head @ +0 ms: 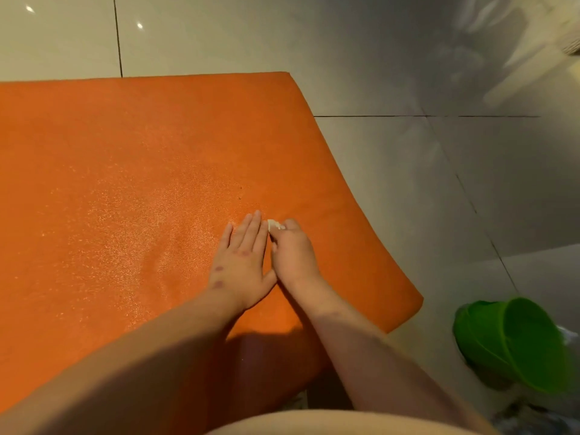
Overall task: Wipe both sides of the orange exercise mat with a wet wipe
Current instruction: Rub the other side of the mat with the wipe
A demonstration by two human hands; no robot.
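The orange exercise mat lies flat on a tiled floor and fills the left and middle of the view; its right end curls slightly at the edge. My left hand rests flat on the mat with straight fingers. Right beside it, my right hand has its fingers curled round a small white wet wipe, which pokes out at the fingertips and touches the mat. A sheen shows on the mat left of the hands.
A green plastic bucket lies tipped on the floor at the lower right, close to the mat's near right corner. Pale glossy floor tiles surround the mat to the right and beyond it.
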